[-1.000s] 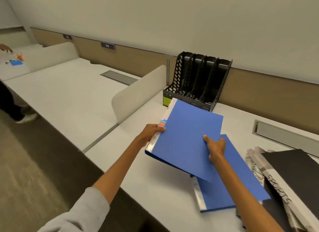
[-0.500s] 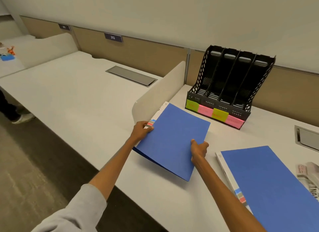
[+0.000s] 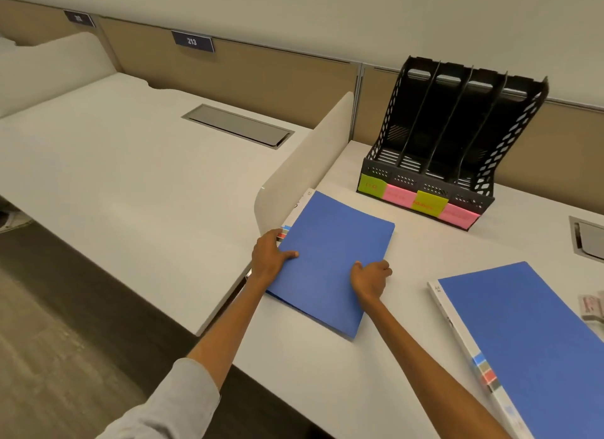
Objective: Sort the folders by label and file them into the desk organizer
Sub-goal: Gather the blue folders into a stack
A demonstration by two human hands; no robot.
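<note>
Standing at the back of the white desk point(image 3: 327, 366), against the partition, the black desk organizer point(image 3: 451, 137) has four upright slots, and all four look empty. Four sticky labels run along its front lip: green point(image 3: 372, 185), pink point(image 3: 399, 195), green point(image 3: 428, 204), pink point(image 3: 457, 215) (writing too faint to read).

Blue folder point(image 3: 330, 262) lies on the desk in front of the organizer, just beside the low white divider point(image 3: 304, 164), apart from the organizer. Left hand point(image 3: 269, 255) grasps its spine edge, thumb on the cover, fingers curled under near the coloured spine tabs. Right hand point(image 3: 371, 276) grips the opposite edge, thumb on top. Cannot tell whether the folder lies fully flat.

Second blue folder point(image 3: 526, 347) lies flat at the right, untouched, well apart from both hands. Some printed papers point(image 3: 593, 308) sit at the right edge.
</note>
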